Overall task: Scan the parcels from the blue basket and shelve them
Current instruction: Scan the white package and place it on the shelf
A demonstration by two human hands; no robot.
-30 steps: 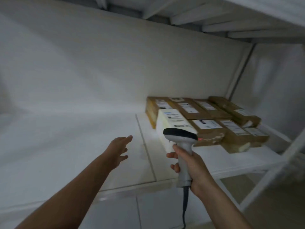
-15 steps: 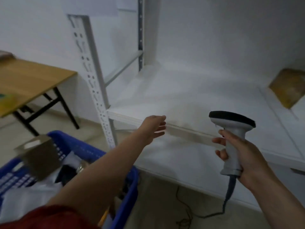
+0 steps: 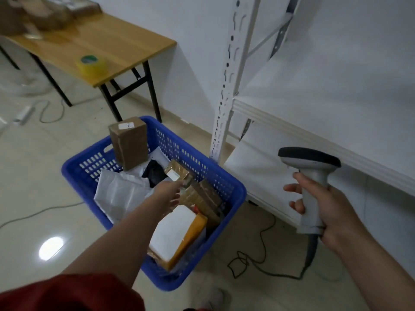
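Observation:
A blue basket [image 3: 76, 167] stands on the floor, left of the white shelf unit [image 3: 314, 122]. It holds several parcels: an upright brown box [image 3: 129, 144], white mailer bags [image 3: 119, 194], a row of brown boxes [image 3: 202, 198] and a yellow-edged parcel with a white label [image 3: 173, 232]. My left hand [image 3: 168, 194] reaches down into the basket with fingers extended, at the brown box with a small white label [image 3: 177, 173]. My right hand [image 3: 323, 207] grips the handle of a grey barcode scanner [image 3: 311, 173] in front of the shelf edge.
A wooden folding table [image 3: 101, 46] stands at the back left, with a tape roll [image 3: 91, 63] and cartons on it. The scanner's cable [image 3: 258, 259] and other cords lie on the tiled floor. A slotted shelf post [image 3: 226, 86] rises right behind the basket.
The view has swung left and down from the shelf with its stacked parcels to the basket. My left hand has dropped from the shelf edge into the basket. My right hand keeps holding the scanner.

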